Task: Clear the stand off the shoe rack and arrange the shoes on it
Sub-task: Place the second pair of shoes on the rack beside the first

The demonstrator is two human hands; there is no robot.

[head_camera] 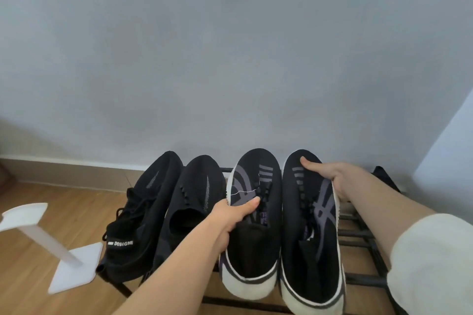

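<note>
Head view shows my left hand (231, 215) and right hand (330, 179) each clamped on a striped shoe (252, 250) over the rack (358, 235), stand (51, 245) already on the floor; a careless release could tip one between the bars.

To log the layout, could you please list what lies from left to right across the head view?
White stand on the floor → laced black shoe → plain black shoe → left hand → striped shoe → second striped shoe → right hand.
</note>
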